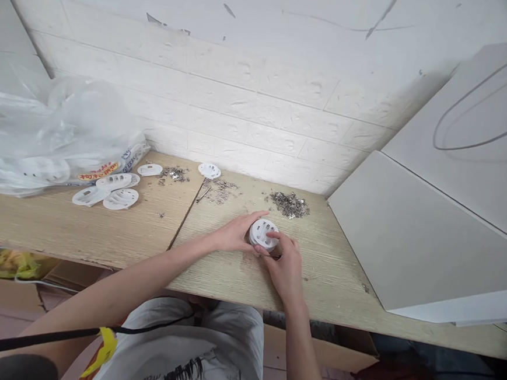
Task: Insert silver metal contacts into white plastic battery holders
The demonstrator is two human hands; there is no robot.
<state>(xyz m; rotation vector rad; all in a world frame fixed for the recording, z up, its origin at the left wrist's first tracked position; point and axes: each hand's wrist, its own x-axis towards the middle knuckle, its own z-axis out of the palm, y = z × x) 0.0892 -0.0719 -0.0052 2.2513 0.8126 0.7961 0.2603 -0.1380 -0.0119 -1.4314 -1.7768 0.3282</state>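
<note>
A small stack of white round plastic discs with slots and metal bits (262,231) is between my hands, just over the table. My left hand (238,232) curves around the stack's left side, thumb and fingers against its edge. From the right, my right hand (286,266) grips it too, with the index finger on the top face and the thumb at the near edge. Beyond the stack lies a dark pile of small metal pieces (291,204). Looser metal bits (220,191) are scattered farther left. Whether a tiny piece sits under my right fingertip is hidden.
On the left, several white discs (121,199) lie beside a clear plastic bag (56,133). Another white disc (209,170) rests near the brick-patterned wall (224,114). A large pale panel (442,246) bounds the wooden table (224,281) on the right. Below stands a cardboard box (4,292).
</note>
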